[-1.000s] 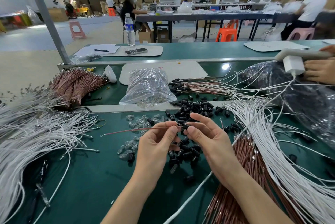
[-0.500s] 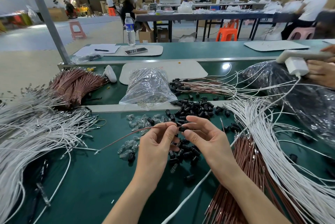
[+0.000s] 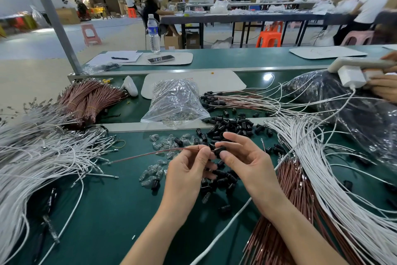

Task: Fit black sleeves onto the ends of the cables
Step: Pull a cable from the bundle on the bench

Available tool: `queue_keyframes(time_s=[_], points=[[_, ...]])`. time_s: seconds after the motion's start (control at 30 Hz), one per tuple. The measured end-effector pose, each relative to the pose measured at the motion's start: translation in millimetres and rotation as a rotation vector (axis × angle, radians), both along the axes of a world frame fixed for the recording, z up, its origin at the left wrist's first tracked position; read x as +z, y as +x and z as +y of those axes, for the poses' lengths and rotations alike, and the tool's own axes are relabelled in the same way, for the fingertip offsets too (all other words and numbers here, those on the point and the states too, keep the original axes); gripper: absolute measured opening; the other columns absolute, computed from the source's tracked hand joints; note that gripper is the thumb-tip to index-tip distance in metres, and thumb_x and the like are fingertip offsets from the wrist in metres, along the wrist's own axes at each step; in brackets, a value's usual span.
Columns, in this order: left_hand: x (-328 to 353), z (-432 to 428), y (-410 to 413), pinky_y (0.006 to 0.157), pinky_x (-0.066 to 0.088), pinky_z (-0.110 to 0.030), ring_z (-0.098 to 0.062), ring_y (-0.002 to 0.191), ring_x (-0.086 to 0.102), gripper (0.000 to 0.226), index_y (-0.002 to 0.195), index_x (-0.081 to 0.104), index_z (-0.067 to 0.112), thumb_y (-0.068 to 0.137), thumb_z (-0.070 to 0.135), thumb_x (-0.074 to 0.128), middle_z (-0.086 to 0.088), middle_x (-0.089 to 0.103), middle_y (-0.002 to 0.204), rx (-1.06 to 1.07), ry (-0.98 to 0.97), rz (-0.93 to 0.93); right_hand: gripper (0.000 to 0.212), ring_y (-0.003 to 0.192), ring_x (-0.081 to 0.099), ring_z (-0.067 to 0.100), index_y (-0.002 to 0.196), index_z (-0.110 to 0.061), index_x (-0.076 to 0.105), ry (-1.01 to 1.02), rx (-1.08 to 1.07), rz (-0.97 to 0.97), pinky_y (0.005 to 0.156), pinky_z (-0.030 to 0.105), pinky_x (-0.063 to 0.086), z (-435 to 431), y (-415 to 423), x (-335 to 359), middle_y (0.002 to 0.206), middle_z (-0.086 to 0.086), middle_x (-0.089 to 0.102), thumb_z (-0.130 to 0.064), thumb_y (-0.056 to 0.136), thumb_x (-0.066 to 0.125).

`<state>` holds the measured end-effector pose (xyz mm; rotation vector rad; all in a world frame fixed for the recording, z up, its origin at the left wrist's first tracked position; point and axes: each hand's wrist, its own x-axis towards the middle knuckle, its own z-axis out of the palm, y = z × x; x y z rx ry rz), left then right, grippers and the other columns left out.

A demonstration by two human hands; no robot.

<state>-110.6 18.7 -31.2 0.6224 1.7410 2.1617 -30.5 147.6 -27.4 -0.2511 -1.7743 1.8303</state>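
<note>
My left hand (image 3: 189,168) pinches a thin brown cable (image 3: 150,154) near its right end; the cable runs left and down to the green table. My right hand (image 3: 245,161) pinches a black sleeve (image 3: 220,150) between thumb and forefinger, right at the cable's end. Whether the tip is inside the sleeve is hidden by my fingers. Several loose black sleeves (image 3: 229,125) lie in a pile just beyond and under my hands.
White cables (image 3: 43,157) fan out at left, with more white cables (image 3: 322,168) and brown cables (image 3: 285,211) at right. A clear bag (image 3: 174,101), small clear parts (image 3: 156,170), bundled brown cables (image 3: 90,99) and another person's hands with a white charger (image 3: 352,75) lie further back.
The cable's free left end has dropped lower toward the table. My right hand has closed in on the cable end with the sleeve.
</note>
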Motion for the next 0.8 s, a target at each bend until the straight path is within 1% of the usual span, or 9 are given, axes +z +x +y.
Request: queue_keyframes(time_s=[0.27,0.47,0.6,0.8], points=[[-1.9,2.5,2.6,0.061,0.057,-0.023,-0.016,0.073,0.070,0.013,0.100,0.070,0.010,0.097,0.020,0.062,-0.006,0.075,0.086,0.032,0.040,-0.020,0.040,0.104,0.072,0.010,0.123,-0.025,0.067,-0.020,0.014,-0.006,0.085,0.014,0.052,-0.9,0.4,-0.2,0.108,-0.002,0.078,-0.003,0.090,0.072],[-6.6,6.2,3.5,0.063,0.057,-0.023,-0.015,0.072,0.070,0.017,0.098,0.071,0.011,0.096,0.026,0.063,-0.004,0.075,0.082,0.094,0.021,-0.008,0.038,0.101,0.073,0.010,0.120,-0.023,0.069,-0.032,0.019,-0.010,0.085,0.015,0.053,-3.8,-2.5,-2.4,0.106,-0.002,0.078,-0.001,0.089,0.072],[-8.7,8.7,5.5,0.065,0.058,-0.023,-0.016,0.074,0.071,0.024,0.097,0.071,0.009,0.092,0.032,0.064,-0.007,0.075,0.081,0.099,0.034,-0.035,0.036,0.099,0.073,0.010,0.117,-0.024,0.070,-0.034,0.024,-0.011,0.085,0.016,0.054,-7.3,-3.7,-4.3,0.105,-0.002,0.078,0.000,0.090,0.071],[-7.7,9.4,4.5,0.066,0.058,-0.023,-0.018,0.076,0.073,0.023,0.098,0.070,0.006,0.095,0.028,0.063,-0.010,0.075,0.082,0.075,0.091,-0.086,0.033,0.100,0.072,0.009,0.116,-0.026,0.070,-0.083,-0.006,-0.007,0.083,0.016,0.054,-6.7,-5.0,-2.9,0.105,-0.002,0.078,-0.004,0.091,0.071]])
